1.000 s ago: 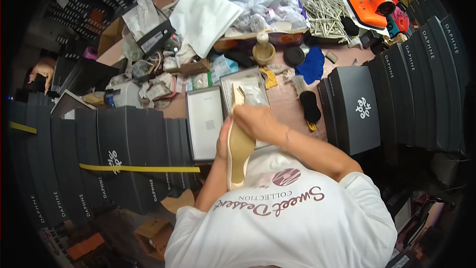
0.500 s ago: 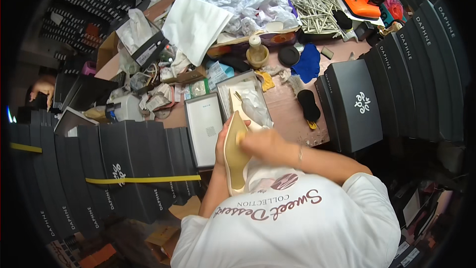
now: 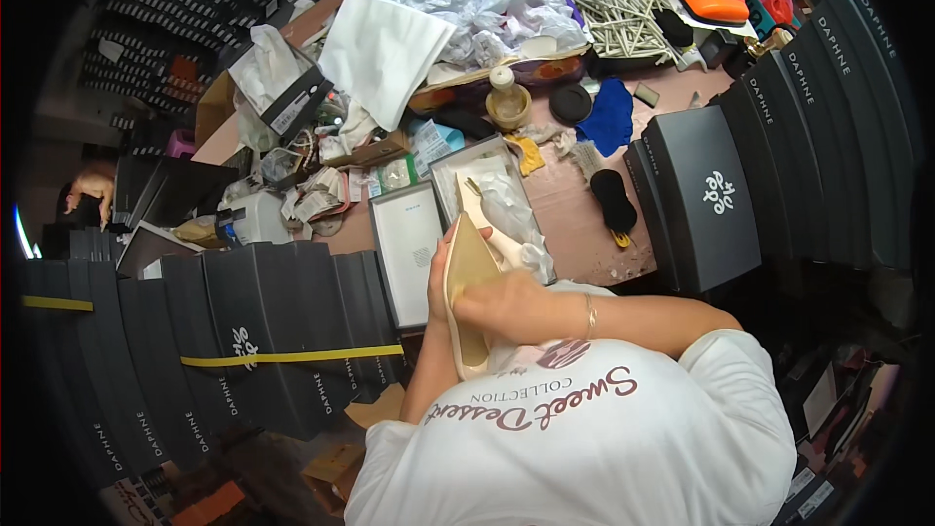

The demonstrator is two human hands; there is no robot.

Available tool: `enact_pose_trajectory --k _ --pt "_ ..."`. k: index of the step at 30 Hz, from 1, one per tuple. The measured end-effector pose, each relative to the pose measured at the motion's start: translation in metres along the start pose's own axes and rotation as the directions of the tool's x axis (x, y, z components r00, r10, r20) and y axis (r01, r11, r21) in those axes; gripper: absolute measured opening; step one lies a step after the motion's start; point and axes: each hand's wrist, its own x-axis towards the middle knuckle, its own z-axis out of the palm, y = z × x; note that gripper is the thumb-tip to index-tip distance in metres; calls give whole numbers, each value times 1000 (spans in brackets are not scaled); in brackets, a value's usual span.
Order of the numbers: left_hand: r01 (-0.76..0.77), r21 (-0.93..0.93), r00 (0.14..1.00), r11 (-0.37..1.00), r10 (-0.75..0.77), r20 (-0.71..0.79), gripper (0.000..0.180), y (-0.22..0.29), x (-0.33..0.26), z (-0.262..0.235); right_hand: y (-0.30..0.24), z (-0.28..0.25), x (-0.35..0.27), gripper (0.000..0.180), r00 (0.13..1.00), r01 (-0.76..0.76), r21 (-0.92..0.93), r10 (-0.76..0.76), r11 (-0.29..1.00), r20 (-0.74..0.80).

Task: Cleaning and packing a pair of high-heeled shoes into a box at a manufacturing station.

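At the far left edge we see another person's hand [image 3: 90, 185] resting near a stack of dark boxes, well apart from our own work. Moving in, a row of black shoe boxes [image 3: 243, 331] bound with a yellow strap [image 3: 292, 357] stands on edge along the near side of the bench [image 3: 575, 214]. Just right of them lies a box lid [image 3: 409, 248] with a white inside, and beside it an open shoe box [image 3: 487, 205] holding a second pale shoe wrapped in clear plastic. Our left hand [image 3: 438, 278] comes up from below and curls around the left edge of a cream pointed shoe [image 3: 470, 297], its fingers [image 3: 435, 263] closed on it; only their tips show past the shoe. The shoe stands tilted with its toe toward the open box and its sole side facing us, held over the near edge of the bench, above our white shirt. Our right hand [image 3: 511, 302] presses against the shoe's right side, fingers [image 3: 477, 307] clenched onto it, a thin bracelet at the wrist. Farther right a black brush [image 3: 614, 200] lies on the bare bench, then a blue cloth [image 3: 609, 117] behind it, and more black boxes [image 3: 711, 200] stand along the right side.
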Motion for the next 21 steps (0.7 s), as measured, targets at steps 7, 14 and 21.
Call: enact_pose_trajectory --k 7,14,21 --pt "-65 -96 998 993 64 -13 57 0 0 0 -20 3 12 9 961 123 -387 -207 914 -185" --pt "-25 -135 997 991 35 74 65 4 4 2 -1 0 24 11 982 69 -183 -99 981 -158" --pt "-25 -38 1000 999 24 -8 62 2 -1 14 5 -5 12 11 986 -96 -195 119 976 114"
